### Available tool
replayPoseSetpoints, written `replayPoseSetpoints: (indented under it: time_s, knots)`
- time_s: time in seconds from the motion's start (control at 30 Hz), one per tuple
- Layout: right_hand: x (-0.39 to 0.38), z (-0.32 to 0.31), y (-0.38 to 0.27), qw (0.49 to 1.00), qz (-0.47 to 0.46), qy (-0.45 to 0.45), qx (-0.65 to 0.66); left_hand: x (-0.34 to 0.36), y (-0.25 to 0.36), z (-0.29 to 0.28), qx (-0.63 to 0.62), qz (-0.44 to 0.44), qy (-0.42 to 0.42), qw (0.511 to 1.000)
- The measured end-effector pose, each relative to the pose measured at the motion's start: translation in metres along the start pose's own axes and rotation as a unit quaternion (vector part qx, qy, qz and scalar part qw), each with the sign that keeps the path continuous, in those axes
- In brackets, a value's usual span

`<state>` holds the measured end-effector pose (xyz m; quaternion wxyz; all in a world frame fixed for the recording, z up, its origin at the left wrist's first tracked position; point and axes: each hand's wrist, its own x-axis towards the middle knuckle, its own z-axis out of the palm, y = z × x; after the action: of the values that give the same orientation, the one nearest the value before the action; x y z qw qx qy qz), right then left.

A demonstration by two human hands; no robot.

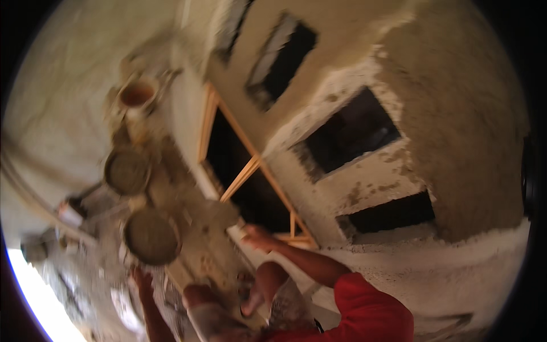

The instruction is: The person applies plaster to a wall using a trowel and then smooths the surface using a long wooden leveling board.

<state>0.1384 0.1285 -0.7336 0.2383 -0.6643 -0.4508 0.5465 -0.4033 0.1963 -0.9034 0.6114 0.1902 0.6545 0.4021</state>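
My right hand (257,238) reaches out in front of me, its fingers closed around what looks like a trowel; a flat grey blade with mortar (219,215) extends beyond the fingers, though blur hides its handle. Lower left, my left hand (141,279) is raised with fingers apart and nothing in it. Just beyond it stands a round pan of grey mortar (151,236). A second mortar pan (127,171) lies farther along the same plank, and past that is a bowl with a reddish-brown inside (137,93).
The pans stand on a mortar-stained plank platform (191,239) under my feet. On the right rises a partly plastered wall (456,114) with several dark rectangular openings (353,131). A wooden frame (253,162) surrounds a dark gap beside the platform. A long pole (51,214) crosses at left.
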Motion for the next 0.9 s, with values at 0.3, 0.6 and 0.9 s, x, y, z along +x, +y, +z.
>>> replayPoseSetpoints:
  time_s: [0.3, 0.6, 0.9]
  knots:
    - [0.09, 0.037, -0.011, 0.99, -0.044, -0.131, -0.014, 0.039, 0.025, 0.046, 0.087, 0.06, -0.03, 0.994]
    - [0.201, 0.101, 0.01, 0.996, 0.018, -0.047, 0.068, 0.008, 0.021, 0.057, 0.055, 0.083, -0.096, 0.99]
    - [0.225, 0.178, 0.016, 0.972, 0.076, -0.065, 0.213, 0.007, 0.027, 0.058, 0.036, 0.088, -0.079, 0.992]
